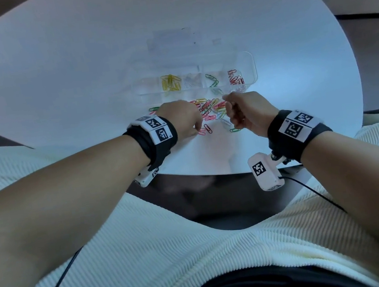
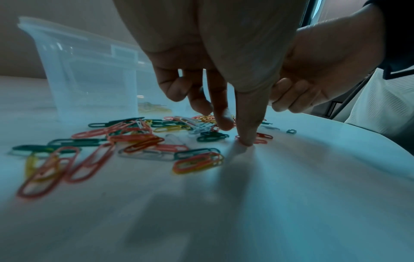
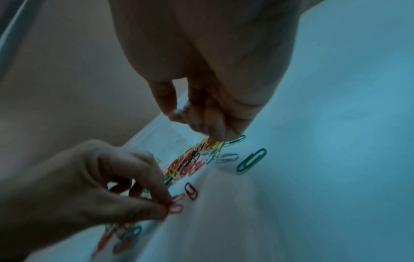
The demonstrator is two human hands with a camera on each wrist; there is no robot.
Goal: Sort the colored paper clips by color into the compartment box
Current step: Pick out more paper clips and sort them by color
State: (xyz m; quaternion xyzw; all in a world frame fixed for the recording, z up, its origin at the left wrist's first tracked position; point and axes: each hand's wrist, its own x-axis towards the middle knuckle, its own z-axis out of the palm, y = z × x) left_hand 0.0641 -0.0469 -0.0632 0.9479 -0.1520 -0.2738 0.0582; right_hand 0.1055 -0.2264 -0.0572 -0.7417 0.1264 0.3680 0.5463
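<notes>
Bench (image 1: 75, 69): round white top, filling the upper half of the head view; its near edge curves across the centre of the frame. A pale blue cast lies over the surface, with soft hand shadows near the lower centre of the left wrist view.
Room: dark floor at the upper left and right corners of the head view; a dark gap shows below the bench edge at centre. Details are too dim to tell.
Compartment box (image 1: 249, 62): clear plastic, upper centre of the head view, resting on the bench just beyond the loose pile. Its lid stands open toward the top of the frame.
Sorted clips: yellow clips (image 1: 170, 82) in a left compartment, green clips (image 1: 211, 80) right of centre, red clips (image 1: 235, 78) in the rightmost compartment. A compartment between yellow and green holds pale clips, too faint to identify.
Loose paper clips (image 1: 210, 110): mixed red, green, yellow and pale, spread flat on the bench between the two hands, centre of the head view.
Left hand (image 1: 180, 118): fingers pointing down, thumb and a fingertip pinching a red paper clip (image 3: 175, 209) at the near edge of the pile, lower left of the right wrist view.
Right hand (image 1: 247, 111): fingers curled together above the right side of the pile; whether they hold a clip cannot be told.
Lone green clip (image 3: 252, 161): flat on the bench, right of the pile, apart from it.
</notes>
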